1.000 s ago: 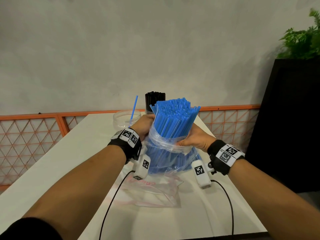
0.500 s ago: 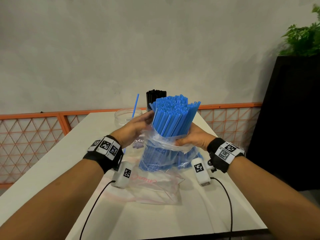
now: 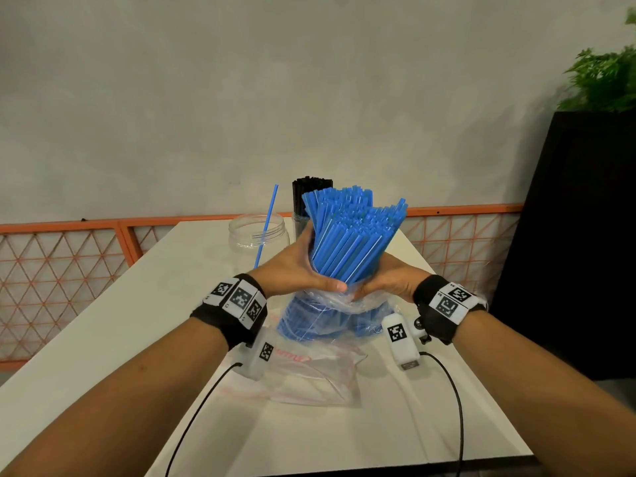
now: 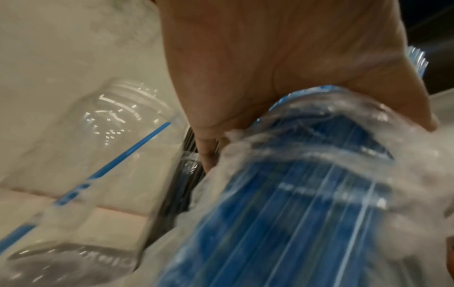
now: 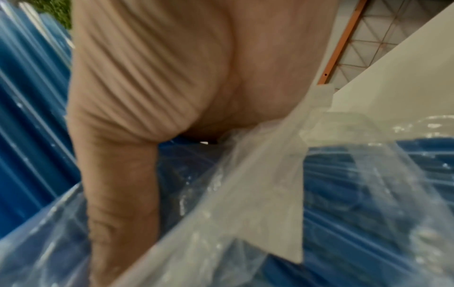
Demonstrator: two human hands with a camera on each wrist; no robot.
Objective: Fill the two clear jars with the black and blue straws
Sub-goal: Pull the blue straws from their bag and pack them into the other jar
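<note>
nearest me, in front of the blue straws (image 3: 351, 242), an emptied clear bag with red print (image 3: 309, 376) lies flat on the white table (image 3: 103, 339). the straw bundle stands upright at the table's middle, its lower half inside a clear plastic bag (image 3: 330, 318) bunched down around it, its upper half bare and fanned out.

my left hand (image 3: 296, 270) wraps the bundle's left side just above the bag's rim, thumb across the front. my right hand (image 3: 385, 280) is cupped against the bundle's right side at the same height, fingers curled onto straws and bag edge; both are grasping, neither is released. the wrist views confirm palms pressed on the straws and plastic.

behind the bundle to its left stands a clear jar (image 3: 258, 235) holding one lone blue straw (image 3: 266, 223). directly behind the bundle the black straws (image 3: 311, 194) stand packed upright; their jar is mostly hidden.

judgement: the black half looks done. the blue half is barely begun: the bundle is not yet out of its bag, and the jar wants nearly all of it.
</note>
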